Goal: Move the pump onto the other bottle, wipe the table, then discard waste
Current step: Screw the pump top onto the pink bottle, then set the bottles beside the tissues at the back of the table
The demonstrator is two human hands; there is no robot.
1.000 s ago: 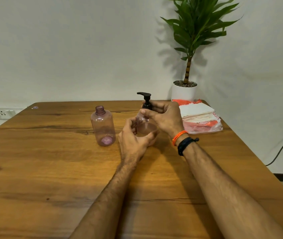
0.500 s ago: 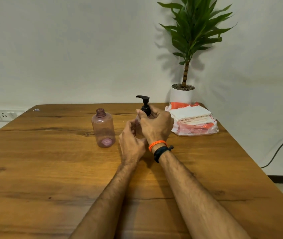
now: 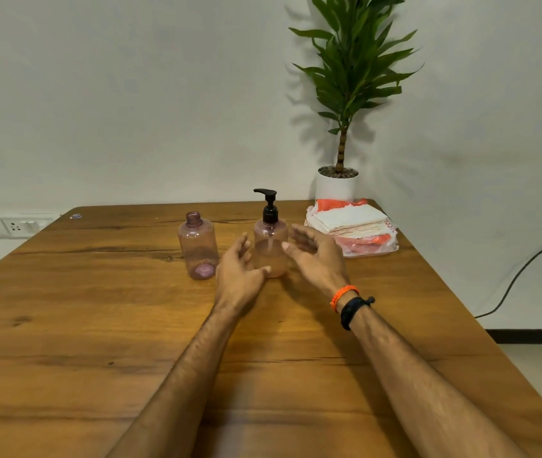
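Wooden table (image 3: 97, 325) by the white wall: a pink bottle (image 3: 271, 252) with the black pump (image 3: 269, 206) stands upright beside an uncapped bottle (image 3: 198, 249). Left hand (image 3: 238, 276) and right hand (image 3: 319, 259) flank it, fingers spread, gripping nothing. Folded cloths (image 3: 350, 221) lie near the potted plant (image 3: 349, 94).

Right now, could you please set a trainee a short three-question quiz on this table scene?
1. True or false: the black pump sits on the left bottle.
2. What lies right of the pump bottle: A cloths in a bag, B a mug, C a sponge?
3. Fill in: both hands are ____ beside the pump bottle.

Key: 1 false, it tops the right-hand bottle. 2 A, the bag of cloths. 3 open: left hand, right hand.
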